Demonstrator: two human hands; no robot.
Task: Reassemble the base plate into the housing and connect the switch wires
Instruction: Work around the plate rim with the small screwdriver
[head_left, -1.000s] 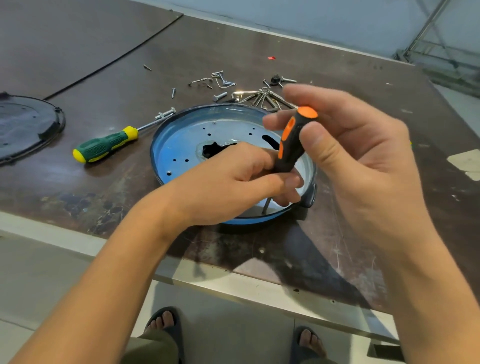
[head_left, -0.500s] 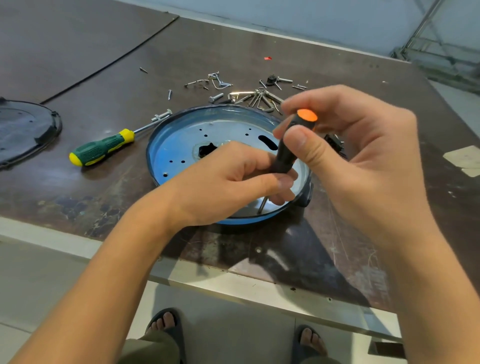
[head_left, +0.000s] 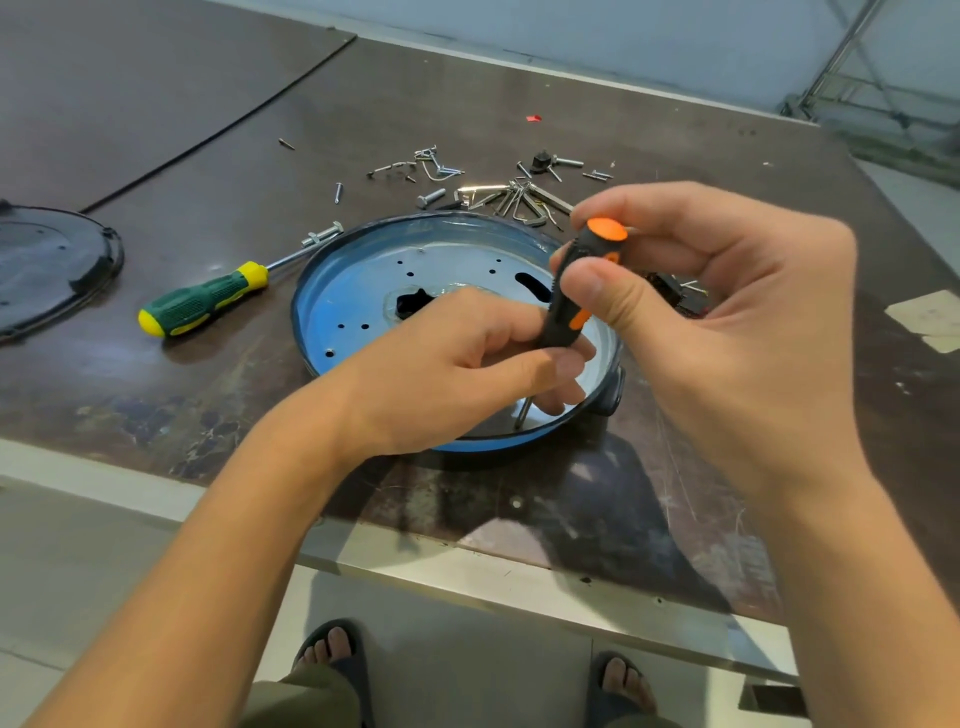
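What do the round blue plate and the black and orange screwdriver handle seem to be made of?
Round blue plate: probably coated sheet metal; glossy reflections, punched holes, thin raised rim. Black and orange screwdriver handle: likely moulded plastic, perhaps rubbery orange inserts; matt surface.

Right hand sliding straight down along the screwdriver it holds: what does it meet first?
Probably the left hand, gripping the black-orange screwdriver just below the right hand, above the blue base plate.

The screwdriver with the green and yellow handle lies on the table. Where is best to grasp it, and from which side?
Take the green-and-yellow screwdriver by its ribbed green handle, from above, fingers across it. It lies flat on the dark table; its thin shaft ends near the blue metal plate's rim, so the thick handle is freest.
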